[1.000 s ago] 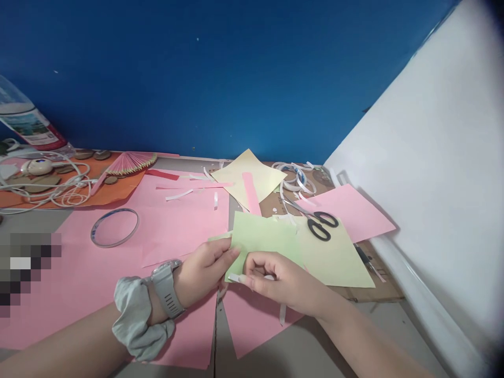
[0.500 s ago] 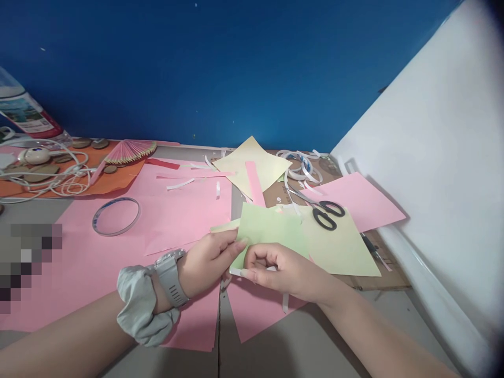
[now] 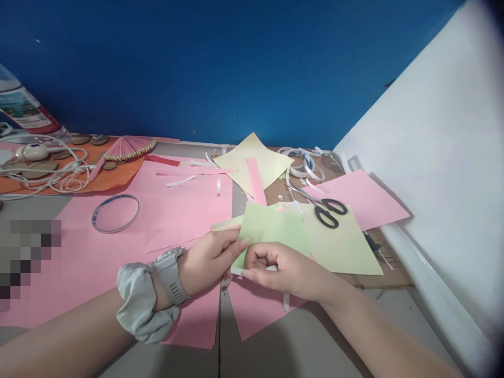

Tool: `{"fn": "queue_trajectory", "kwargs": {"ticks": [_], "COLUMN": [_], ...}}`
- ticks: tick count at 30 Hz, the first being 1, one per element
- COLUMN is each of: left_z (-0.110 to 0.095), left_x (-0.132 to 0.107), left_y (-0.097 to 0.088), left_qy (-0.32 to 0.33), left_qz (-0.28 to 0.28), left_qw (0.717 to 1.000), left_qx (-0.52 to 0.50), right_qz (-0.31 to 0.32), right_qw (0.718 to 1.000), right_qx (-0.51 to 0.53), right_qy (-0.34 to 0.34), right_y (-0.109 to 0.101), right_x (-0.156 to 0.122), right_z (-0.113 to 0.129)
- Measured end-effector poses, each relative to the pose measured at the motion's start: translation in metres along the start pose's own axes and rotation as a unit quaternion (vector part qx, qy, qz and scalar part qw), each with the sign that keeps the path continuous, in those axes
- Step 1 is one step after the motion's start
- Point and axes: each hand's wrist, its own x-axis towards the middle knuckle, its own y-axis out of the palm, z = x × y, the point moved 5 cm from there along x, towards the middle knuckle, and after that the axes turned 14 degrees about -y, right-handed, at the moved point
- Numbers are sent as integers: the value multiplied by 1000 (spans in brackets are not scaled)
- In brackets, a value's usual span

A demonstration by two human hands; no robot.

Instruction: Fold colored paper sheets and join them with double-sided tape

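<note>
My left hand (image 3: 207, 262), with a grey watch and a grey scrunchie on the wrist, pinches the left edge of a light green paper sheet (image 3: 271, 228). My right hand (image 3: 281, 270) is curled at the sheet's lower edge and pinches a thin white strip against it. The green sheet is held just above the pink paper (image 3: 118, 247) that covers the table. Black-handled scissors (image 3: 328, 212) lie on a pale yellow-green sheet (image 3: 342, 247) just right of my hands.
A clear tape ring (image 3: 115, 212) lies on the pink paper at left. White cables (image 3: 51, 176) and a folded pink fan (image 3: 129, 148) sit on orange paper at back left. White strips (image 3: 303, 165) curl behind the scissors. A white board (image 3: 433, 173) leans at right.
My hands and the green sheet have barely moved; the view has shifted slightly, so the table items sit a little higher and to the right.
</note>
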Motion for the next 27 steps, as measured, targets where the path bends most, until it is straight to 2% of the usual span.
{"fn": "queue_trajectory", "kwargs": {"ticks": [11, 15, 19, 21, 25, 27], "left_z": [1, -3, -5, -5, 1, 4], "left_x": [0, -1, -2, -1, 0, 1], "left_y": [1, -1, 0, 0, -5, -5], "left_qy": [-11, 11, 12, 11, -9, -33], "left_qz": [0, 9, 37, 20, -78, -82], "left_qw": [1000, 999, 994, 997, 996, 996], "left_qx": [8, -42, -101, -69, 39, 34], "right_qz": [1, -12, -3, 12, 12, -2], "right_qw": [1000, 1000, 997, 993, 990, 993], "right_qx": [-6, 6, 68, 106, 128, 105], "right_qy": [11, -5, -28, -40, -52, -47], "right_y": [-2, -5, -5, -3, -3, -5], "right_x": [-2, -2, -2, -1, -1, -1], "right_z": [2, 2, -1, 0, 2, 2]}}
